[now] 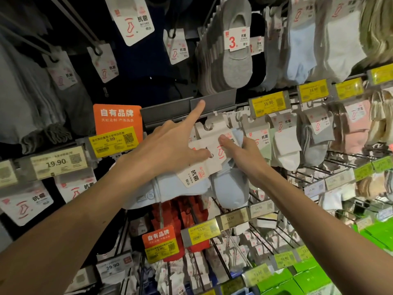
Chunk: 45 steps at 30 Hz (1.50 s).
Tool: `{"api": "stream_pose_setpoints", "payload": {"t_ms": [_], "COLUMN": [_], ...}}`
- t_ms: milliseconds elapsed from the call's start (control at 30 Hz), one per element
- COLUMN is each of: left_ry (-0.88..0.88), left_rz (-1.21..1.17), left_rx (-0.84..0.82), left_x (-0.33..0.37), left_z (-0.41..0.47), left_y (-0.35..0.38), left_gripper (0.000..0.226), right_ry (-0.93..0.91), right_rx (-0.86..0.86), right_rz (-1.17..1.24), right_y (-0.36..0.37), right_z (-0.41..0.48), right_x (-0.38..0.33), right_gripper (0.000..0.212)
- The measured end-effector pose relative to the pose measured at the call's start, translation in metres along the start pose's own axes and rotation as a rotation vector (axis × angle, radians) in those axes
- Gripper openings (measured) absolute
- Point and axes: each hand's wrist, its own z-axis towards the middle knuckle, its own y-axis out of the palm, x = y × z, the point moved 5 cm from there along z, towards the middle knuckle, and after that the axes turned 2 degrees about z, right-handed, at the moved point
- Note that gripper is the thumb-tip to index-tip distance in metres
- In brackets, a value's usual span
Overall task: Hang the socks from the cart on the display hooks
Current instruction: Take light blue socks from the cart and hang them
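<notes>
I hold pale blue socks (231, 188) up.
My left hand (168, 147) pinches their card (197, 173), forefinger at the grey rail (214, 99); right hand (246, 156) grips them.

2 hands: left hand (168, 150), right hand (244, 155). 2 pale blue sock packs (231, 188). 2 orange signs (117, 118). 1 white label marked 3 (236, 40). Yellow price tags (268, 104): too many to count.

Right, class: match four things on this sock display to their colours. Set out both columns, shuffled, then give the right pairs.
Things:
1. held socks
2. no-show sock hanging at the top
3. brand sign
4. 16.90 price tag

Colours:
a. yellow
b. grey
c. light blue
d. orange

Pairs: 1-c, 2-b, 3-d, 4-a
</notes>
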Motion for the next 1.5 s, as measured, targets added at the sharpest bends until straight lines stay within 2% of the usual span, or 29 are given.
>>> {"api": "stream_pose_setpoints", "payload": {"t_ms": [200, 300, 400, 433, 500, 567, 633, 667, 800, 967, 1100, 1233, 1300, 1400, 1500], "left_ry": [-0.003, 0.028, 0.053, 0.059, 0.073, 0.093, 0.109, 0.112, 0.1, 0.105, 0.079, 0.051, 0.037, 0.03, 0.023], "left_rz": [-0.001, -0.038, -0.059, -0.077, -0.143, -0.239, -0.346, -0.392, -0.516, -0.57, -0.617, -0.662, -0.679, -0.723, -0.755], "left_rx": [0.019, 0.046, 0.082, 0.095, 0.133, 0.164, 0.191, 0.203, 0.226, 0.283, 0.522, 0.708, 0.739, 0.764, 0.805], "left_x": [-0.003, -0.004, -0.004, -0.004, -0.005, -0.004, 0.0, 0.002, 0.007, 0.011, 0.013, 0.02, 0.021, 0.02, 0.019], "left_z": [0.003, 0.005, 0.007, 0.007, 0.007, 0.007, 0.008, 0.008, 0.011, 0.016, 0.024, 0.029, 0.032, 0.035, 0.036], "left_y": [0.005, 0.008, 0.015, 0.019, 0.027, 0.035, 0.041, 0.045, 0.053, 0.052, 0.055, 0.061, 0.066, 0.068, 0.067], "left_gripper": [0.103, 0.103, 0.102, 0.1, 0.097, 0.093, 0.09, 0.089, 0.088, 0.088, 0.072, 0.057, 0.055, 0.054, 0.05], "right_ry": [-0.015, -0.004, -0.104, -0.133, -0.105, 0.011, 0.05, 0.045, 0.008, -0.095, -0.202, -0.23, -0.22, -0.235, -0.312], "right_rx": [0.03, 0.029, 0.183, 0.243, 0.218, 0.069, -0.054, -0.064, 0.031, 0.105, 0.117, 0.152, 0.143, 0.155, 0.17], "right_rz": [-0.134, -0.239, -0.38, -0.367, -0.118, 0.103, 0.172, 0.207, 0.328, 0.143, -0.017, -0.087, -0.09, -0.123, -0.15], "right_y": [-0.003, -0.006, -0.012, -0.012, -0.006, 0.008, 0.021, 0.024, 0.022, 0.006, -0.001, 0.001, 0.001, -0.002, -0.004], "right_z": [0.003, -0.004, -0.018, -0.026, -0.043, -0.057, -0.069, -0.074, -0.069, -0.051, -0.03, -0.011, -0.004, 0.005, 0.009], "right_x": [0.014, 0.026, 0.031, 0.028, 0.021, 0.018, 0.014, 0.012, 0.007, -0.004, -0.023, -0.032, -0.031, -0.029, -0.032], "right_gripper": [0.021, 0.033, 0.048, 0.045, 0.037, 0.052, 0.058, 0.053, 0.011, 0.006, 0.007, 0.034, 0.037, 0.034, 0.018]}}
